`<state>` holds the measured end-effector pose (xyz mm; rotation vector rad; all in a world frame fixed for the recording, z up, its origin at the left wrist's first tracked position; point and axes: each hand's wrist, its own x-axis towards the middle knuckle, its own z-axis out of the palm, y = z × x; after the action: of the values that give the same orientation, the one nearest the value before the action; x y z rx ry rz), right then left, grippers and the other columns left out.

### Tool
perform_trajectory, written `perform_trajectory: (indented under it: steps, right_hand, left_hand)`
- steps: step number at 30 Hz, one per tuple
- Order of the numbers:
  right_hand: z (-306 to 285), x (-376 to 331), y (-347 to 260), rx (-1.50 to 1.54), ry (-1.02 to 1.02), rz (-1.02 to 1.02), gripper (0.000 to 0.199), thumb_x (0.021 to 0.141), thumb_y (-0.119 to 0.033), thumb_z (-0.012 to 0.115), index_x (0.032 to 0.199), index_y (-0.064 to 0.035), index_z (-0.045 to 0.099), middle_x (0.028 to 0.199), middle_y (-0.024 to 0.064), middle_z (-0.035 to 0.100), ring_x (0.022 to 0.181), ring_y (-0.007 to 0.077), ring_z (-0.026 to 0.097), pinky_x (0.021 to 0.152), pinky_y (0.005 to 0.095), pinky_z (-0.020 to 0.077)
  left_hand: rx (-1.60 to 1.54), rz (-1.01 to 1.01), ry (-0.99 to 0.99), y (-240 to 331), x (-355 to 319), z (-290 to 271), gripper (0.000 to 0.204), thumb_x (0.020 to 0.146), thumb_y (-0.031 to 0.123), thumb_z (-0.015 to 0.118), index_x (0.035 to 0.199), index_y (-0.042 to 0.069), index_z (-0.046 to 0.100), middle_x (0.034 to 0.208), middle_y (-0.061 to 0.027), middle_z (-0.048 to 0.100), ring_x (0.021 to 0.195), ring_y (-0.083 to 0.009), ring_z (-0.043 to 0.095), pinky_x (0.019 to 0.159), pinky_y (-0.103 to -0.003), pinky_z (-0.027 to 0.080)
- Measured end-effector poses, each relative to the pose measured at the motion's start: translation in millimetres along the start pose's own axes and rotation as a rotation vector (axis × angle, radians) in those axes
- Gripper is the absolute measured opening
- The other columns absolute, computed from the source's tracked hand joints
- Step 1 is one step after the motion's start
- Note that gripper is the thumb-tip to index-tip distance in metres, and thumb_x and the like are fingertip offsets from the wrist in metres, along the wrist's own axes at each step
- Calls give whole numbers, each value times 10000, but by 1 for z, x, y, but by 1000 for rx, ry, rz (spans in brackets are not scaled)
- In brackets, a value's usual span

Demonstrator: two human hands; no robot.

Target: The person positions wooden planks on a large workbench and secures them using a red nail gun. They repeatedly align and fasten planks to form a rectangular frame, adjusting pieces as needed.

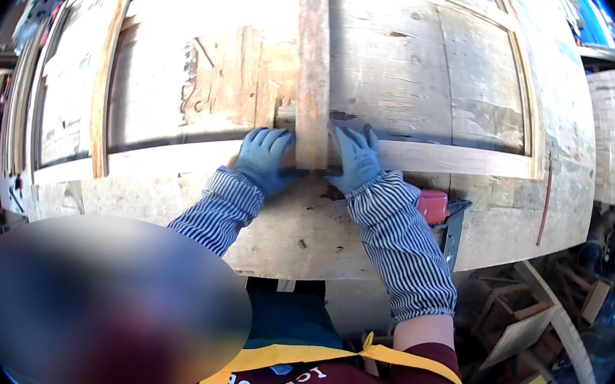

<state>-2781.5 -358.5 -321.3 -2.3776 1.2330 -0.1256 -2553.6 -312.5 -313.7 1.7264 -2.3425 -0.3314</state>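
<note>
A large wooden frame of long rails and crosspieces lies on the plywood worktop (pixel 270 252). My left hand (pixel 262 160), in a blue-grey glove, grips the frame's front rail (pixel 455 160) just left of the reddish-brown middle crosspiece (pixel 313 64). On that crosspiece's other side, my right hand (pixel 358 160) wears a matching glove, and its fingers curl over the same rail. The crosspiece's near end lies between the two hands, overlapping the rail. Beside my right forearm rests a red and black tool (pixel 433 206), partly hidden by the striped sleeve.
Another crosspiece (pixel 109 71) runs along the frame's left part. Right of the frame, a thin brown strip (pixel 546 200) lies on the worktop. Below the right edge are wooden boxes (pixel 517 314) and a curved plank (pixel 570 347). A blurred oval covers the lower left.
</note>
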Motion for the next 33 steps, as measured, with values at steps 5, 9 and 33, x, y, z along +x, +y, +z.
perform_trajectory:
  steps: [5,9,33]
  right_hand:
    - [8,-8,13,61,143,-3,904,670,-462,788,1362,-46,381,1401,193,412,1342,355,340,1161,566,105]
    - [7,-4,8,-6,-10,22,822,692,-478,770,1312,-51,442,1396,175,425,1348,331,334,1159,573,103]
    - [-45,-107,3,33,505,186,663,740,-278,766,1286,-4,508,1240,162,574,1156,339,522,1021,454,374]
  left_hand:
    - [-1,-23,-115,7,7,3,772,731,507,732,1271,15,483,1301,-157,500,1238,-325,441,1096,-452,289]
    - [49,12,-37,7,5,1,748,686,495,785,1215,36,524,1239,-151,549,1177,-325,495,1051,-454,351]
    - [-38,79,-96,5,2,-17,716,785,464,691,1421,275,419,1231,-106,542,1143,-304,498,1045,-482,353]
